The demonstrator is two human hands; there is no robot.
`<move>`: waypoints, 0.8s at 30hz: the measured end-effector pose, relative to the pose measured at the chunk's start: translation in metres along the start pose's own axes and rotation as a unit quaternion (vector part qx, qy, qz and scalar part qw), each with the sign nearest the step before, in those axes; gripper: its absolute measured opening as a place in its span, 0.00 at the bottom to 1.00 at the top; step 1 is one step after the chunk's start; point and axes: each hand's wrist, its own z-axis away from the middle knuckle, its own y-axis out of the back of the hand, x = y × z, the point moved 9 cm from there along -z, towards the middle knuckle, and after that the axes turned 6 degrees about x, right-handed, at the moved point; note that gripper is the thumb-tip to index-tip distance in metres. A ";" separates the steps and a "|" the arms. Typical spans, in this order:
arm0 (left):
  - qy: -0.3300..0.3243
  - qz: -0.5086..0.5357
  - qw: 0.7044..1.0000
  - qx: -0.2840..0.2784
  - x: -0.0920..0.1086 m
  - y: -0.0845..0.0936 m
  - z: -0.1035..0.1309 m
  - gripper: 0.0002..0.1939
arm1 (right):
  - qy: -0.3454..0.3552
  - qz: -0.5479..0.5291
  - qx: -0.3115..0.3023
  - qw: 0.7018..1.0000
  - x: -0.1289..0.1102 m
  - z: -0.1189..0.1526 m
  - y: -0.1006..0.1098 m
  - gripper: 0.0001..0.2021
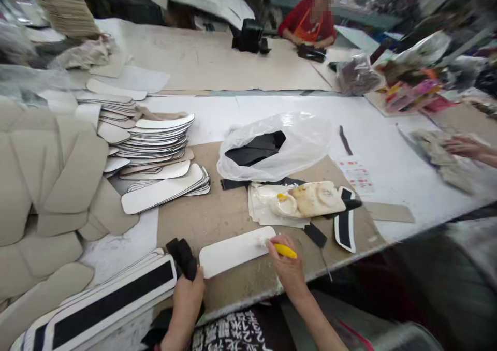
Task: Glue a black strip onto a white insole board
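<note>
Gripping black strips (182,258) in our left hand (187,299) and a yellow brush (285,250) in our right hand (289,271) at the white panel (235,250) on the board, we risk smearing glue if it shifts.

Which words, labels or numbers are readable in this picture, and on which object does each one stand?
None can be read for certain.
White characters on the black garment at the bottom edge: blurred and cut off, not readable.
Small printed sheet on the table, red and pale marks: too small to read.
Colourful packets at the far right: blurred, not readable.
</note>
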 end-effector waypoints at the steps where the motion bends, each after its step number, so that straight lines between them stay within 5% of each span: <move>1: 0.000 -0.005 1.000 -0.005 0.001 -0.001 0.001 0.20 | -0.005 -0.006 0.005 1.000 0.003 -0.001 0.003 0.05; 8: 0.012 0.034 0.999 -0.019 -0.003 -0.008 -0.002 0.20 | 0.027 0.030 0.024 0.999 0.000 -0.011 0.031 0.06; 17: 0.000 0.076 0.997 -0.035 -0.011 -0.015 -0.008 0.21 | 0.061 0.132 0.134 0.980 -0.031 -0.049 0.100 0.08; 20: -0.004 0.070 0.997 -0.041 -0.014 -0.020 -0.012 0.21 | 0.097 0.121 0.123 0.980 -0.032 -0.068 0.094 0.07; 24: 0.000 0.075 0.997 -0.033 -0.012 -0.019 -0.010 0.20 | 0.128 0.085 0.032 0.988 -0.025 -0.088 0.065 0.06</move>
